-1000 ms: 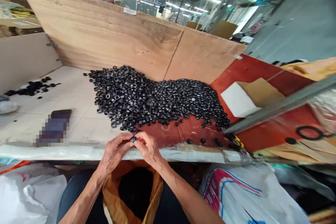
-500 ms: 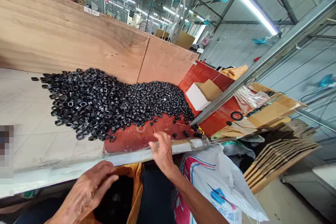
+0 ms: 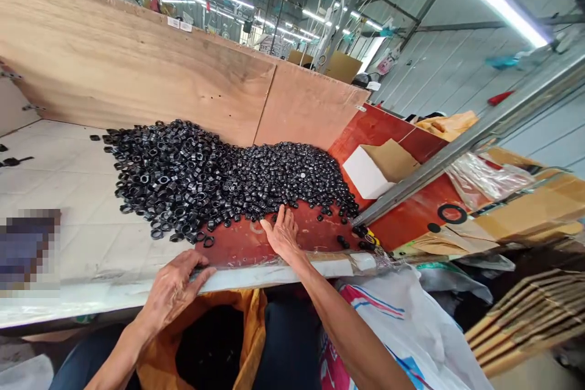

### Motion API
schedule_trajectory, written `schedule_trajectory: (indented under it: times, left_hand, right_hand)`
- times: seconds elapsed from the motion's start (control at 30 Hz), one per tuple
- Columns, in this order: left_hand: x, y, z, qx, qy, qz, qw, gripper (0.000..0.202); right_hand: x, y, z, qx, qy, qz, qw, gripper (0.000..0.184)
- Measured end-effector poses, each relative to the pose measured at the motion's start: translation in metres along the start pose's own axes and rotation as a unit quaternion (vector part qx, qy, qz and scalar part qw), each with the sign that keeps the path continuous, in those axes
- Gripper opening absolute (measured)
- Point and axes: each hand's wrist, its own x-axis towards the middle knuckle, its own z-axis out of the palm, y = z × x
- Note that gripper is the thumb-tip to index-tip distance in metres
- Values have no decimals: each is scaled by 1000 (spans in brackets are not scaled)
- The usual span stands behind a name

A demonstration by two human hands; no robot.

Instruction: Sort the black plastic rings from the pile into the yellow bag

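Observation:
A pile of black plastic rings (image 3: 169, 180) lies on the bench, merging on its right with a heap of small black caps (image 3: 292, 173). My right hand (image 3: 282, 234) reaches over the red board (image 3: 237, 244), its fingers spread at the near edge of the caps. Nothing shows in its grip. My left hand (image 3: 178, 280) hovers by the bench's front edge, left of the red board, with fingers bent and thumb apart, seemingly holding nothing. Below it an orange sack (image 3: 253, 329) gapes, with dark contents (image 3: 210, 347) inside.
Wooden panels (image 3: 183, 73) wall the back of the bench. At the right stand an open white carton (image 3: 365, 173) and a slanting metal post (image 3: 411, 177). A white printed sack (image 3: 402, 311) and stacked cardboard (image 3: 530, 317) are at the lower right.
My right hand has moved forward from the bench's front edge to the caps. My left hand has risen from above the sack towards the bench edge. The view has shifted left.

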Motion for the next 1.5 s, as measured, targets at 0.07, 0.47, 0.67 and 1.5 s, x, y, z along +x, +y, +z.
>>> schedule_trajectory:
  times: [0.07,0.47,0.67,1.5]
  left_hand:
    - [-1,2,-1,-2,8,-18,1000,18]
    - [1,2,13,8,52,-82,995,27]
    - [1,7,12,20,60,-95,994,20]
    - [-6,19,8,51,53,-133,988,17]
  right_hand:
    - [0,-22,7,17,6,-28,999,90]
    - [-28,-99,24,73,36,-199,977,75]
    - [-29,-96,25,89,25,-242,966,66]
    - [-40,-87,-5,235,-3,-456,858,6]
